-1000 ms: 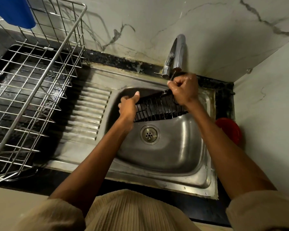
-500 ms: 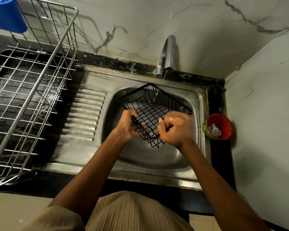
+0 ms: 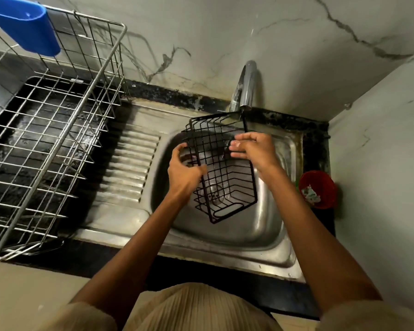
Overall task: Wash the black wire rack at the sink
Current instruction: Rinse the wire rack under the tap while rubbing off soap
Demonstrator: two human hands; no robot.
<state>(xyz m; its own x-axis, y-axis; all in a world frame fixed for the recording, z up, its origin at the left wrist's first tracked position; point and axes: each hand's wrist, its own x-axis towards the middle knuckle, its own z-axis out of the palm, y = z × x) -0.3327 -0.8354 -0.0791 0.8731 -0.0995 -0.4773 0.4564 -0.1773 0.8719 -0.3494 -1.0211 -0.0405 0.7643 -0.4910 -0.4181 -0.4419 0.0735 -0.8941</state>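
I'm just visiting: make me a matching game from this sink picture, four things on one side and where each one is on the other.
Things:
1. black wire rack
2. curved steel tap
3. small red bowl
4. blue plastic cup

Places:
A. hanging on the silver dish rack, far left
B. on the dark counter right of the steel sink
C. held over the basin
D. at the wall behind the basin

Pairs: 1-C, 2-D, 3-B, 4-A
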